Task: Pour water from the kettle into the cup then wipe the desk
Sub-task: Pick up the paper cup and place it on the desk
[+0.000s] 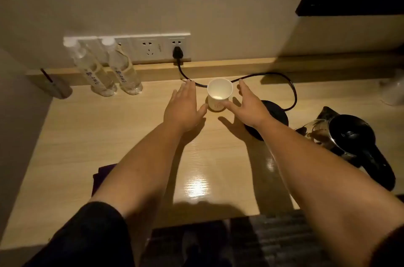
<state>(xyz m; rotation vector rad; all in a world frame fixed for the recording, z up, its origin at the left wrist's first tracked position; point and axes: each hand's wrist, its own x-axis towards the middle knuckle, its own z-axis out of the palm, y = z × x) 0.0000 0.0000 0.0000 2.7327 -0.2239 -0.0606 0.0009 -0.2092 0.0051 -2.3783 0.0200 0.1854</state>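
Kettle base (271, 113) half hidden behind right wrist. Purple cloth (102, 176) mostly under left forearm (near tabletop's front edge). Bottle labels (93, 75) unreadable. Clear object (393, 89) at right edge blurred, cropped.

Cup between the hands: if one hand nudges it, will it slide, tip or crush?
The cup looks like thin white paper, so a firm squeeze would probably dent it. It seems nearly empty, so likely light and easy to knock over. It stands upright on the glossy desk, so a low nudge may slide it; a push near the rim would more likely tip it.
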